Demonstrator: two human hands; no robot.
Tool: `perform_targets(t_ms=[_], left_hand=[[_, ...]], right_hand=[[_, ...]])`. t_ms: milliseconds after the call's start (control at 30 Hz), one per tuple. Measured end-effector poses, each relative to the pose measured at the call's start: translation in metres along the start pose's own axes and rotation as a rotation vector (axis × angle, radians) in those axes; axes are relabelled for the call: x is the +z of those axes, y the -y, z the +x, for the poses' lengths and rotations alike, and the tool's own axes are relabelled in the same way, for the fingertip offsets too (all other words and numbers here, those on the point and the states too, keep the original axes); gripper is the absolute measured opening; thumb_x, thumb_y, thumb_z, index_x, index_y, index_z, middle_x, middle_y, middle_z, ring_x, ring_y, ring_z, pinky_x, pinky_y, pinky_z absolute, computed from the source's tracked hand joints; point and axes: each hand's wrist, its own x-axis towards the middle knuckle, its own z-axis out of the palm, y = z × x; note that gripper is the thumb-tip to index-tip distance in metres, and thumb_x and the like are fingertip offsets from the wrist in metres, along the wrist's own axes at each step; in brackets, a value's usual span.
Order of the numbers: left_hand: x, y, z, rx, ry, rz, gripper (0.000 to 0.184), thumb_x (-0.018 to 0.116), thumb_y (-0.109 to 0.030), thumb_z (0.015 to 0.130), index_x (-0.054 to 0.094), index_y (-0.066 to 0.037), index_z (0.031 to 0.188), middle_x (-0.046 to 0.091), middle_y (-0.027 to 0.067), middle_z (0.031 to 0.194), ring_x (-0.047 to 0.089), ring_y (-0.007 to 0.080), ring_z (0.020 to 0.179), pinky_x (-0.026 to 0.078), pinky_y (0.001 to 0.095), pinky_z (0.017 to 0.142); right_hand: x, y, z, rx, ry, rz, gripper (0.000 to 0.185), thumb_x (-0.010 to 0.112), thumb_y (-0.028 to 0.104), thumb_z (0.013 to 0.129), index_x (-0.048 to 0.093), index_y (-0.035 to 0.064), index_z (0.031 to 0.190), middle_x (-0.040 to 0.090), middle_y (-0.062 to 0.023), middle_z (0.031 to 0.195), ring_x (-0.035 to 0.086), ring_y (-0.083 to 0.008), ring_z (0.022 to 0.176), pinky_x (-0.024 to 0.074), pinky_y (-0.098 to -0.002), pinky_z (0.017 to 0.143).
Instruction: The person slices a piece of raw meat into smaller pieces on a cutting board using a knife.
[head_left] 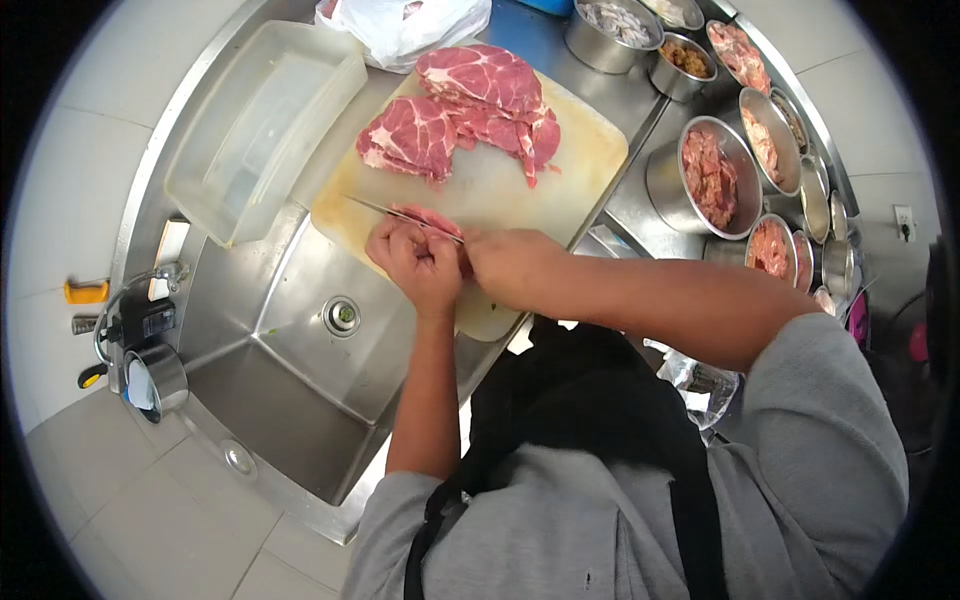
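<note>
A steel worktop point(535, 45) carries everything, with a deep sink point(290, 400) set into its left side. Next in size is the pale, yellow-stained cutting board point(580, 150), lying beside the sink, and then a clear plastic tub point(262, 115) to the left of the board. A white plastic bag point(420, 30) sits just beyond the board, and a steel pot point(665, 185) of cut meat stands to its right among other metal containers. Thick marbled meat slabs point(480, 80) are stacked on the far part of the board. Over its near part, the right hand point(515, 265) has its fingers closed around a knife point(372, 206), the handle hidden, while the left hand's point(415, 260) fingers curl down and grip a small meat piece point(432, 217) against the blade, partly covered by them.
</note>
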Motion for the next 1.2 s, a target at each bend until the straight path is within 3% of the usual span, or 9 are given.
perform_targets(t_ms=[133, 200, 533, 633, 800, 967, 1100, 1133, 1200], left_hand=[[0.0, -0.003, 0.004, 0.014, 0.083, 0.055, 0.013, 0.056, 0.002, 0.071, 0.049, -0.006, 0.079, 0.047, 0.0136, 0.103, 0.045, 0.0259, 0.094, 0.042, 0.0353, 0.077], [0.0, -0.005, -0.001, -0.06, 0.075, 0.011, 0.013, 0.054, 0.002, 0.071, 0.047, -0.006, 0.078, 0.047, 0.013, 0.1, 0.045, 0.0255, 0.093, 0.041, 0.0346, 0.077], [0.0, -0.001, 0.002, -0.014, 0.06, 0.021, 0.013, 0.054, 0.003, 0.072, 0.046, -0.006, 0.077, 0.045, 0.0119, 0.103, 0.045, 0.0204, 0.087, 0.04, 0.0301, 0.072], [0.003, -0.002, -0.001, -0.047, 0.073, -0.024, 0.012, 0.054, 0.004, 0.075, 0.046, -0.005, 0.078, 0.044, 0.0124, 0.104, 0.045, 0.02, 0.087, 0.041, 0.0299, 0.071], [0.002, -0.003, 0.001, -0.035, 0.054, -0.008, 0.012, 0.052, 0.004, 0.077, 0.044, -0.004, 0.076, 0.043, 0.0141, 0.106, 0.045, 0.0214, 0.089, 0.041, 0.032, 0.075], [-0.012, -0.008, 0.006, 0.037, 0.199, 0.174, 0.013, 0.057, 0.0, 0.076, 0.045, -0.006, 0.076, 0.046, 0.0172, 0.103, 0.044, 0.0308, 0.097, 0.039, 0.0431, 0.088], [-0.025, -0.028, 0.036, 0.043, 0.372, 0.264, 0.011, 0.062, -0.005, 0.078, 0.051, -0.004, 0.076, 0.055, 0.0117, 0.087, 0.051, 0.0291, 0.083, 0.046, 0.0398, 0.076], [-0.027, -0.025, 0.054, -0.159, 0.384, 0.137, 0.015, 0.067, -0.011, 0.079, 0.062, 0.001, 0.086, 0.062, 0.0126, 0.082, 0.057, 0.0295, 0.077, 0.049, 0.039, 0.071], [-0.018, -0.019, 0.094, -0.17, 0.519, 0.386, 0.024, 0.069, -0.014, 0.08, 0.064, 0.004, 0.095, 0.066, 0.0158, 0.091, 0.063, 0.0272, 0.082, 0.051, 0.0382, 0.075]], right_hand=[[-0.014, -0.002, -0.032, 0.071, -0.006, 0.052, 0.029, 0.047, 0.012, 0.091, 0.054, -0.0005, 0.116, 0.069, -0.0233, 0.099, 0.068, -0.0411, 0.093, 0.0534, -0.0504, 0.079], [-0.025, 0.001, -0.077, 0.267, 0.194, 0.033, 0.029, 0.047, 0.01, 0.09, 0.054, 0.0003, 0.116, 0.069, -0.0236, 0.099, 0.068, -0.0405, 0.094, 0.0534, -0.0507, 0.079], [0.031, -0.023, -0.048, 0.051, -0.097, 0.133, 0.029, 0.049, 0.009, 0.089, 0.051, -0.0008, 0.117, 0.069, -0.0223, 0.095, 0.068, -0.0406, 0.092, 0.0537, -0.0507, 0.077], [0.018, -0.02, -0.086, 0.271, 0.136, 0.085, 0.03, 0.05, 0.008, 0.088, 0.051, -0.0001, 0.117, 0.069, -0.0214, 0.094, 0.068, -0.0387, 0.09, 0.0543, -0.0511, 0.076], [0.054, -0.03, -0.016, 0.05, -0.079, 0.093, 0.025, 0.05, 0.01, 0.09, 0.052, 0.0009, 0.114, 0.069, -0.0199, 0.091, 0.069, -0.0386, 0.086, 0.0552, -0.0505, 0.072], [0.045, -0.037, -0.071, 0.173, -0.028, 0.126, 0.023, 0.051, 0.01, 0.09, 0.052, 0.0028, 0.111, 0.07, -0.0196, 0.09, 0.07, -0.0387, 0.085, 0.0552, -0.0508, 0.07], [0.043, -0.069, -0.148, 0.266, 0.131, 0.02, 0.023, 0.052, 0.013, 0.09, 0.056, 0.0015, 0.109, 0.07, -0.021, 0.089, 0.07, -0.0387, 0.085, 0.0556, -0.0505, 0.07], [0.038, -0.073, -0.159, 0.27, 0.125, 0.003, 0.023, 0.053, 0.013, 0.089, 0.056, 0.0019, 0.109, 0.07, -0.0212, 0.087, 0.071, -0.0383, 0.083, 0.0556, -0.0507, 0.069], [0.025, -0.084, -0.173, 0.268, 0.104, -0.028, 0.022, 0.054, 0.012, 0.088, 0.056, 0.0022, 0.108, 0.071, -0.0205, 0.086, 0.071, -0.0382, 0.083, 0.0556, -0.0505, 0.068]])
